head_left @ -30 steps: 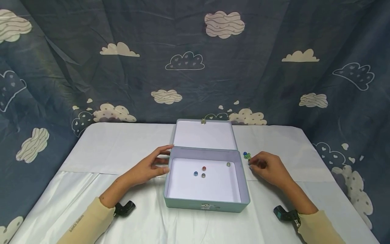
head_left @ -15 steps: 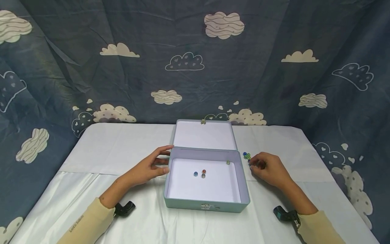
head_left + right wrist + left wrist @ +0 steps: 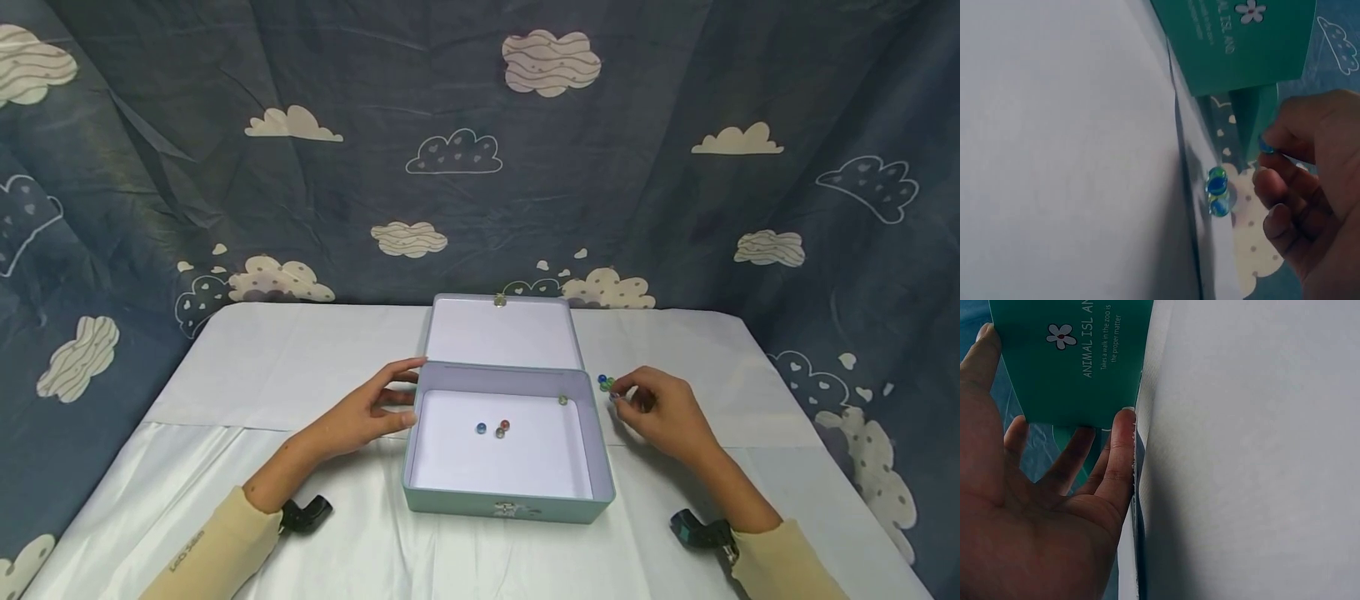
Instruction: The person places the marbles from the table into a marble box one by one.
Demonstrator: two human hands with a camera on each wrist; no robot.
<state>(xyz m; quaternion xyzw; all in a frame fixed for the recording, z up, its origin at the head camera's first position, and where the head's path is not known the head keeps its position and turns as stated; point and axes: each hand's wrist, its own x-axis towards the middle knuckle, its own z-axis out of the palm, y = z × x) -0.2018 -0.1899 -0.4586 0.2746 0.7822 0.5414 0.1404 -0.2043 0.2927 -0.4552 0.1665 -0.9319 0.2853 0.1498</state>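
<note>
A green tin box [image 3: 442, 500] stands with its hinged lid [image 3: 502, 333] tipped back. My left hand [image 3: 370, 408] rests its fingertips and thumb against the left wall; in the left wrist view the fingers [image 3: 1124, 434] lie along the printed side. On the white floor are a blue marble [image 3: 481, 428], a red marble [image 3: 505, 425] and a greyish marble [image 3: 500, 433] close together, with a pale green marble [image 3: 563, 400] near the back right corner. Right of the box, my right hand [image 3: 663, 412] pinches a blue marble [image 3: 1265, 145] between thumb and index finger, beside a small cluster of green and blue marbles [image 3: 1217, 187].
A white cloth [image 3: 315, 533] covers the table under the box. Behind it hangs a dark blue curtain [image 3: 360, 183] with cloud prints. The lid's metal clasp [image 3: 500, 300] sticks up at the back edge.
My right hand has lifted slightly with the marble between its fingertips. Inside the box the red marble has rolled nearer to the greyish one. My left hand stays put.
</note>
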